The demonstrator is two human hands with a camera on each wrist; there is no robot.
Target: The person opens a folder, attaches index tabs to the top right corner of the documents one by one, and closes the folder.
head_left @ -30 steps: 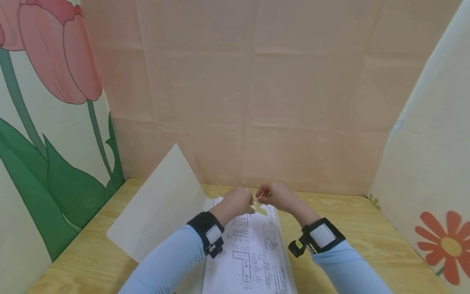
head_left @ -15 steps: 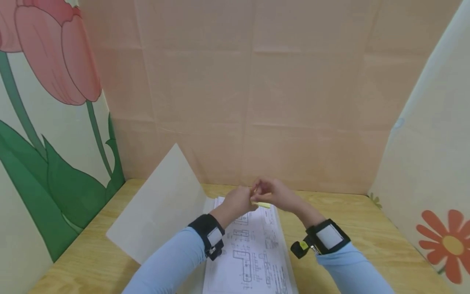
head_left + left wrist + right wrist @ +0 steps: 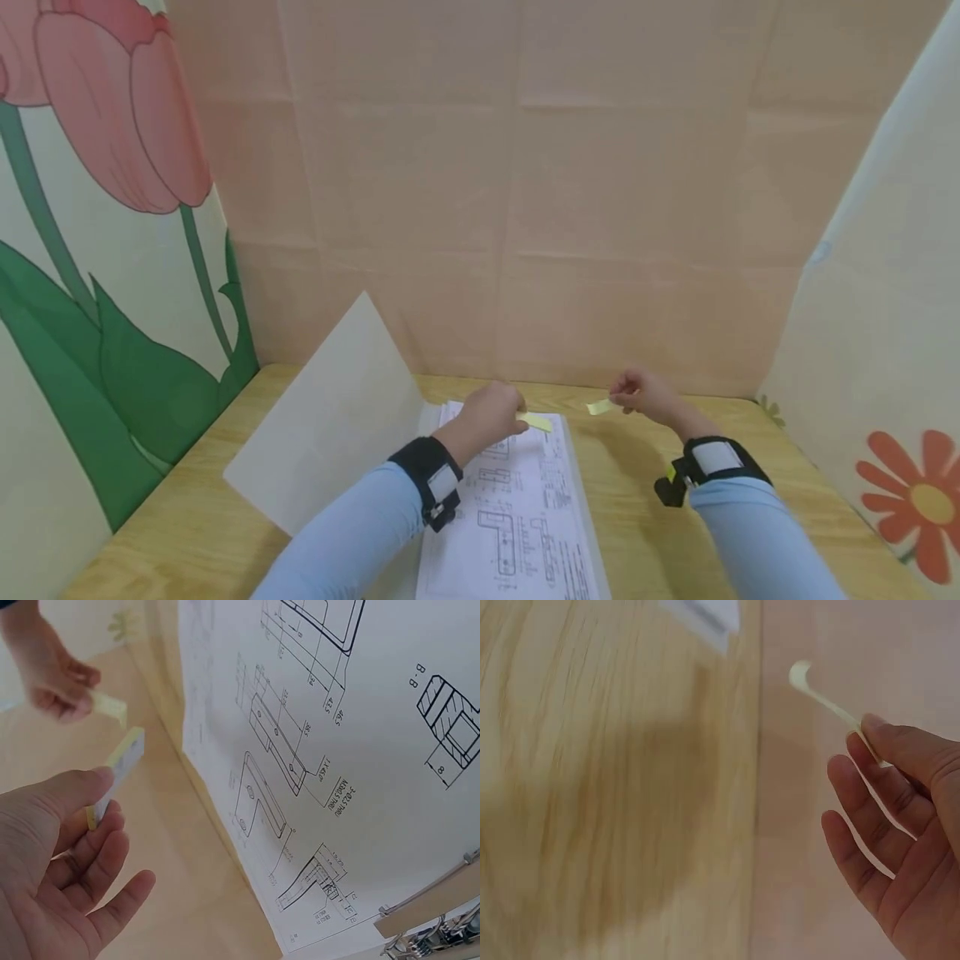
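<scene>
The left hand [image 3: 491, 412] pinches a pad of yellow sticky notes [image 3: 116, 774] above the technical drawing [image 3: 517, 517]; the right hand [image 3: 645, 393] pinches one peeled note [image 3: 598, 407] by its end, well apart.

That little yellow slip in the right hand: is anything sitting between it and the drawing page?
Nothing visible. The right hand pinches the yellow slip in the air over bare table; only open space separates it from the drawing page.
</scene>
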